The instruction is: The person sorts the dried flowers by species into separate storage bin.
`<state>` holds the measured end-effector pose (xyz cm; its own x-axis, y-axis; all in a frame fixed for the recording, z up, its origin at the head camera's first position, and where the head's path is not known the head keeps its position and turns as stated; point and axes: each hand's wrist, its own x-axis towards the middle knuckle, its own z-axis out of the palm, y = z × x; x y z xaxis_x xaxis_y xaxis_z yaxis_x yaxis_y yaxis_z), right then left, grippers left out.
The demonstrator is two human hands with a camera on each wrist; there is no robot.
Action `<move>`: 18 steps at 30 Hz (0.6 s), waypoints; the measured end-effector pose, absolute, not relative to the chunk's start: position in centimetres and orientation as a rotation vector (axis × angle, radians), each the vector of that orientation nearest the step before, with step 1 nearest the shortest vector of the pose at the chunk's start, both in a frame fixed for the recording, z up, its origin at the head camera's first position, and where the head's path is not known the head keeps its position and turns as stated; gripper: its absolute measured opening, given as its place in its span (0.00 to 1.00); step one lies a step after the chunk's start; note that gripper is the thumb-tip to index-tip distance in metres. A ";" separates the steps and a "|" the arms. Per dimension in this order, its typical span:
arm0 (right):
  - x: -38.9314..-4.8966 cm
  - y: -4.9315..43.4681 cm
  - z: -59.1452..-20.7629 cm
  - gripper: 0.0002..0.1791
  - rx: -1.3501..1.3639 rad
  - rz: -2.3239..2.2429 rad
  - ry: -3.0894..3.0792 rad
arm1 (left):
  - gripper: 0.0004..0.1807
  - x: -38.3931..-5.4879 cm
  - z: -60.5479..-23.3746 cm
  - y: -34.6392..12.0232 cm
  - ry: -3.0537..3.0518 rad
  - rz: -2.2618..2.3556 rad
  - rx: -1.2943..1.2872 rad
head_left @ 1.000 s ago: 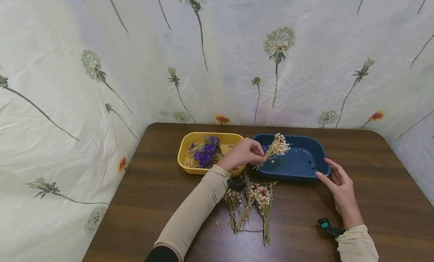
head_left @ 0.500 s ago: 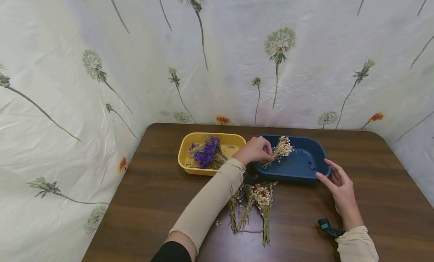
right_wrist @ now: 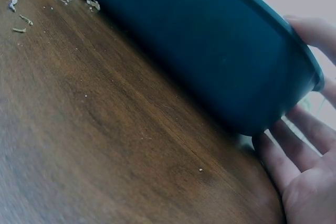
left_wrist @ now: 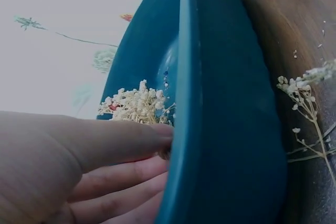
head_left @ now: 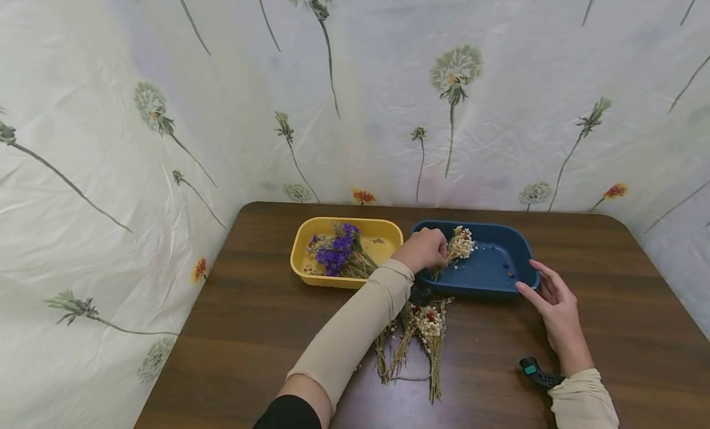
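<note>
My left hand (head_left: pixel 426 251) is inside the left part of the blue tray (head_left: pixel 493 288), pinching the stems of a small bunch of dried white flowers (head_left: pixel 460 244). In the left wrist view, the thumb and fingers meet at the stems behind the tray's rim, and the white heads (left_wrist: pixel 139 103) show above the thumb. The lower stems are mostly hidden. At the tray's right end, my right hand (head_left: pixel 557 309) holds the corner. The right wrist view shows a digit on the rim and other fingers (right_wrist: pixel 299 142) against the outer wall.
A yellow tray (head_left: pixel 296 256) left of the blue one holds purple dried flowers (head_left: pixel 338 253). Several tied bunches of dried flowers (head_left: pixel 432 330) lie on the brown table (head_left: pixel 488 367) in front, partly behind the left forearm. A floral curtain (head_left: pixel 366 96) hangs behind the table.
My left hand has moved right and slightly down with the flower bunch, lowering it into the blue tray. The right hand has stayed at the tray's end.
</note>
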<state>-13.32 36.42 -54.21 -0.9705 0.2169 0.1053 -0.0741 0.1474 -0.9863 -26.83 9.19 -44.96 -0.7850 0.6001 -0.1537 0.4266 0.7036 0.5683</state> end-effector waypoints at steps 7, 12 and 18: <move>-13.3 36.5 -54.4 0.35 -0.153 1.902 -2.223 | 0.13 -26.7 -45.0 9.2 2.581 0.659 0.837; -13.4 36.5 -54.2 0.35 -0.186 1.882 -2.241 | 0.07 -26.5 -44.5 8.9 2.564 0.670 0.871; -13.5 36.5 -54.0 0.35 -0.211 1.852 -2.274 | 0.07 -26.4 -43.7 8.0 2.546 0.784 0.881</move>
<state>-13.48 36.46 -54.02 -0.9695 0.2361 0.0655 -0.0163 0.2043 -0.9788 -26.43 8.02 -43.65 -0.7526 0.6459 -0.1282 0.4621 0.6567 0.5960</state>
